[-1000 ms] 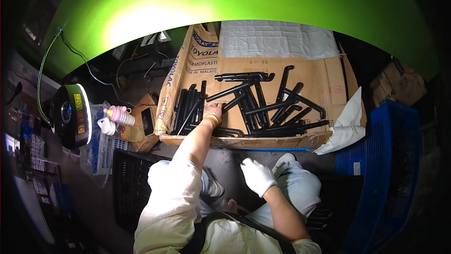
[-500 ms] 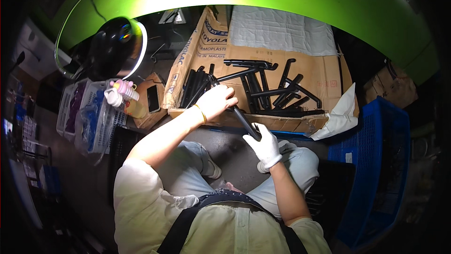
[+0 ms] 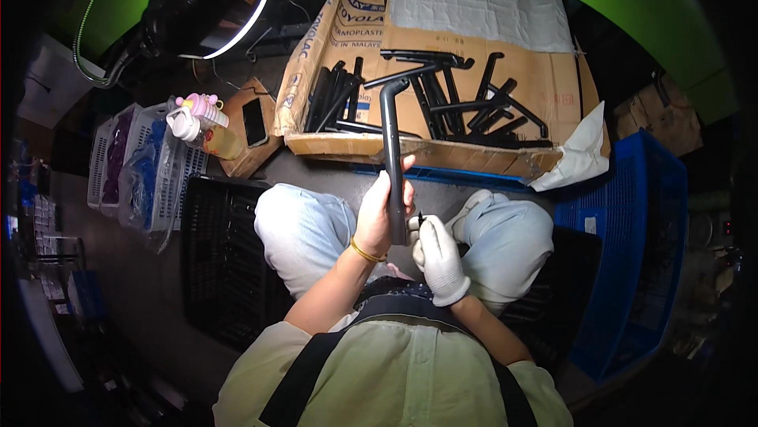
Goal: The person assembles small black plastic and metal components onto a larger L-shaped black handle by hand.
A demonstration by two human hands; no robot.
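One curled left hand (image 3: 376, 220) (bare) holds a black tube (image 3: 392, 150).

– Looks like what?
– Like a long black tube (image 3: 395, 166), bent rightward at the far end.
– Held how?
– In the left hand (image 3: 377, 212), running far to near.
– And in the right hand (image 3: 439, 259)?
– A small black piece (image 3: 422, 220), too tiny to identify.

The black bar (image 3: 392, 135) looks smooth, the cardboard box (image 3: 474, 160) matt.
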